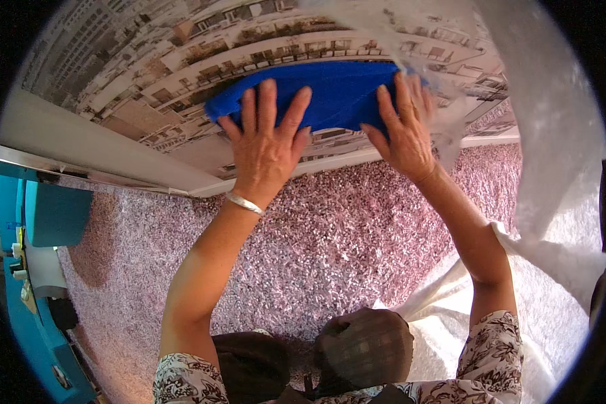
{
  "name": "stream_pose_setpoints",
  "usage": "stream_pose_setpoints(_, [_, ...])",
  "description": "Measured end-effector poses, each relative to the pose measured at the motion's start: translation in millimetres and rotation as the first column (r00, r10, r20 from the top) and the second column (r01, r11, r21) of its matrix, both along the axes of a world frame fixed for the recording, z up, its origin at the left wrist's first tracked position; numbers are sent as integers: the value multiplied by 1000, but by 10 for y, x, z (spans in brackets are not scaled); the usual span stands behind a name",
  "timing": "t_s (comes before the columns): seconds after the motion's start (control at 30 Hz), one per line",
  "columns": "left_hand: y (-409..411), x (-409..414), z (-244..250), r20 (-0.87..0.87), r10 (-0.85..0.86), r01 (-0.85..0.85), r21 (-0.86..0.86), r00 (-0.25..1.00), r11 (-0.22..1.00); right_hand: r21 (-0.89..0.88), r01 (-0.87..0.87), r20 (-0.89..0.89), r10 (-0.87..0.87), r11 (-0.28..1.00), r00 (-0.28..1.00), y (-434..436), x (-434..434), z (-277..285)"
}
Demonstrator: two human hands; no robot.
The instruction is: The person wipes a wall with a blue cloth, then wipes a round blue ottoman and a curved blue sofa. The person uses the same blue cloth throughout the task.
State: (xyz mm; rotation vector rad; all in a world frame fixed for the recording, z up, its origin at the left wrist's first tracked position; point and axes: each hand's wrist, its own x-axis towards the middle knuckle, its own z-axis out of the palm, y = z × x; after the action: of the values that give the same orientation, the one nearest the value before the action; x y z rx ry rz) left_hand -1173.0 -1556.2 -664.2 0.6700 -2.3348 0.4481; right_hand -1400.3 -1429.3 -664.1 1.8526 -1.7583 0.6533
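A blue cloth lies spread flat against a wall whose covering is printed with a city scene of buildings. On the cloth's left part rests my left hand, fingers spread and a silver bangle on the wrist. My right hand presses at the cloth's right end, where a sheer white curtain hangs over the fingertips and partly veils them. Both palms face the wall, and neither hand closes around the cloth.
A pink shaggy carpet covers the floor up to a white baseboard. More white fabric hangs and gathers at the right, touching my right arm. Teal furniture with small items on it stands at the left.
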Motion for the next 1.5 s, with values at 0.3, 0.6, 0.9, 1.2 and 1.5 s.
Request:
stream_pose_setpoints(0.3, [103, 112, -487, 33, 0, -5, 136, 999, 991, 290, 168, -354, -57, 942, 934, 119, -373, -282])
stream_pose_setpoints(0.6, [53, -229, 94, -41, -81, 84, 86, 996, 993, 179, 120, 48, -131, 976, 990, 172, -192, 133])
stream_pose_setpoints(0.9, [-250, 584, -594, 59, 58, -61, 58, 997, 996, 247, -50, -15, 56, 968, 998, -203, 304, -100])
stream_pose_setpoints(1.2, [-59, 391, -271, 22, -13, 10, 117, 1000, 993, 443, -102, 517, -161, 891, 840, -71, 163, -270])
stream_pose_setpoints(1.5, [-495, 1194, -575, 185, 145, -148, 1, 972, 989, 311, 13, -100, 19, 950, 995, -536, 577, -753])
